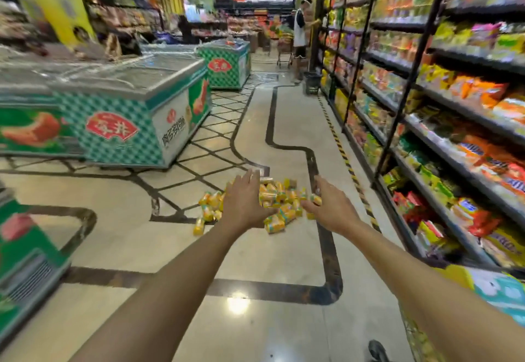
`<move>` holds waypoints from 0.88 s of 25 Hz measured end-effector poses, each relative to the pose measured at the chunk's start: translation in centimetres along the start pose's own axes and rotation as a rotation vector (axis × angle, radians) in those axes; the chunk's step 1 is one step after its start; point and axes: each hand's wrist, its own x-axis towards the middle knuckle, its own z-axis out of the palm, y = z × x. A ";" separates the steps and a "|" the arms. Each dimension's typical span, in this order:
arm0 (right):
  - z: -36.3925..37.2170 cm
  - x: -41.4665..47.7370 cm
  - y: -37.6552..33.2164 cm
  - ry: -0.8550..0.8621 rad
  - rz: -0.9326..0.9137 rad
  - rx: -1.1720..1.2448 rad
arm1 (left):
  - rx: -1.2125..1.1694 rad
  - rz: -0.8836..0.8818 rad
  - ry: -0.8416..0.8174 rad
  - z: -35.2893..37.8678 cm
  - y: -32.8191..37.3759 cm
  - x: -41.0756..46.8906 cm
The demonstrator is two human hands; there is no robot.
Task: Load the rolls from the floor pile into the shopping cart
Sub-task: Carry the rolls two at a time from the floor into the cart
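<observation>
A pile of small yellow-orange wrapped rolls (pixel 279 200) lies on the tiled aisle floor ahead of me. Both my arms reach forward toward it. My left hand (pixel 246 200) hovers over the left part of the pile with its fingers spread and nothing in it. My right hand (pixel 331 208) is at the pile's right edge, fingers apart, next to one roll (pixel 316 199); I cannot tell whether it touches that roll. No shopping cart for loading shows near me. The picture is motion-blurred.
Green chest freezers (pixel 125 111) line the left side, with another (pixel 25 262) at the near left. Snack shelves (pixel 443 123) run along the right. Far down the aisle a person (pixel 299 32) stands by a small cart (pixel 285 52) and a dark basket (pixel 312 83).
</observation>
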 end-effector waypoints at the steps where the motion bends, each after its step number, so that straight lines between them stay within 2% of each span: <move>1: 1.4 1.7 -1.5 -0.013 -0.020 0.003 | 0.012 -0.023 0.002 0.1 -2.3 0.8; 10: 11.1 15.6 -8.9 -0.106 -0.062 -0.025 | 0.048 -0.176 -0.043 2.1 -16.8 9.5; 16: 16.8 28.5 -10.7 -0.163 -0.078 -0.016 | 0.052 -0.259 -0.064 5.8 -23.8 19.9; 22: 21.5 42.4 -14.2 -0.241 -0.121 -0.010 | -0.006 -0.419 -0.083 7.9 -30.1 30.5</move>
